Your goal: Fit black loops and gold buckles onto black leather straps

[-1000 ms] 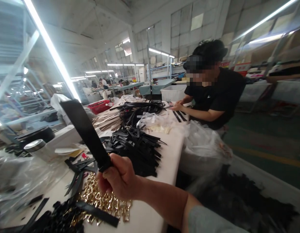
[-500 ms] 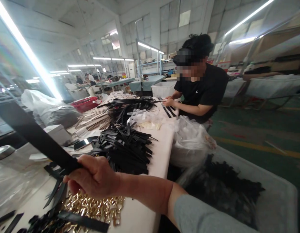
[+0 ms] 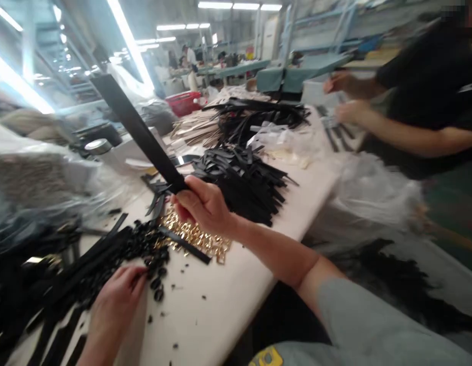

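- Right hand (image 3: 207, 206): fingers clamped on the lower end of a wide black strap (image 3: 140, 132), thumb on the near side.
- Strap is up in the air over the table (image 3: 190, 315), slanting up and to the left in view.
- Left hand (image 3: 116, 300): low at the near side, fingertips at the edge of a heap of small black loops (image 3: 155, 256). Blurry there; can't tell if the fingers are pinched on a loop or slightly apart.
- Gold metal fittings (image 3: 198, 234) in a pile just beyond the loops; a short black strip (image 3: 186, 246) lies across them.
- Behind the right hand: big stack of black strips (image 3: 243, 185), ends fanned toward the table edge.
- Farther back: long black straps (image 3: 255, 117), pale strips (image 3: 198, 129) beside them, red basket (image 3: 184, 103).
- Co-worker in black (image 3: 419, 101) at right, both hands over the far table edge.
- Bin of dark pieces (image 3: 404, 269) below the table, right side.
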Demonstrator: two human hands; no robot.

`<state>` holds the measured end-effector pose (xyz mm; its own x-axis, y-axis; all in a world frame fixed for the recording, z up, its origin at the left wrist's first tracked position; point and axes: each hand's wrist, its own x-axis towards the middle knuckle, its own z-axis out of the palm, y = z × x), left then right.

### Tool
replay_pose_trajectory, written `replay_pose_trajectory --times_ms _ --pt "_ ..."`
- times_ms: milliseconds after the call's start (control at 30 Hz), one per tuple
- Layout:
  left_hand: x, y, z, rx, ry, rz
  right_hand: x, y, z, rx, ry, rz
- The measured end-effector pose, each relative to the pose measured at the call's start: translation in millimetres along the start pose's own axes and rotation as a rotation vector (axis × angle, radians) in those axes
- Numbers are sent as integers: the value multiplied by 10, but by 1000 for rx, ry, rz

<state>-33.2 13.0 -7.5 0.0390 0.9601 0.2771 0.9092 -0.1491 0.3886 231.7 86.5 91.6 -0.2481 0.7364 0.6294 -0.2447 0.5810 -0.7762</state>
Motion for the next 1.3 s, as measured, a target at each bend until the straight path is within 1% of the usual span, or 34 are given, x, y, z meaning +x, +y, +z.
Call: replay_pose_trajectory --times_ms 67,133,167,233,300,367,400,467,500,567,633,700,800,900,1033,1133,1233,1300 --pt "-71 -61 -19 71 -58 -40 -48 329 101 -113 -63 47" --pt "-79 -72 -23 101 -70 -47 -131 616 215 -216 -164 110" --pt "-71 -59 -24 99 -64 -43 -179 722 269 -249 -221 143" --pt "-55 0 -31 44 -14 -48 -267 844 360 -274 -339 207" --pt "-51 91 -46 -142 71 -96 -333 864 425 -265 -440 254" --pt "-59 192 -61 -485 134 -177 -376 832 467 -221 -529 294" --pt "-65 240 -66 -675 137 -213 -392 812 482 -184 -572 317" --pt "-77 313 -65 -983 88 -258 -419 787 503 -81 -661 371" --pt "-82 336 -59 -1078 50 -267 -432 785 511 -23 -706 396" --pt "-90 352 -40 -1173 -38 -278 -457 799 524 91 -780 438" --pt "-99 339 -16 -1204 -94 -288 -476 820 536 188 -834 478" --pt "-109 320 6 -1206 -109 -289 -487 835 544 244 -866 523" --pt "-121 310 21 -1195 -93 -278 -486 840 545 274 -850 571" --pt "-123 319 18 -1187 -86 -273 -476 845 528 292 -843 554" --pt "-118 323 15 -1187 -83 -284 -462 847 498 331 -880 492" --pt "-116 325 23 -1197 -93 -294 -464 840 493 340 -879 505" --pt "-113 330 3 -1189 -105 -309 -468 838 497 325 -846 516" --pt "-104 316 -46 -1176 -101 -327 -458 848 494 315 -760 508"
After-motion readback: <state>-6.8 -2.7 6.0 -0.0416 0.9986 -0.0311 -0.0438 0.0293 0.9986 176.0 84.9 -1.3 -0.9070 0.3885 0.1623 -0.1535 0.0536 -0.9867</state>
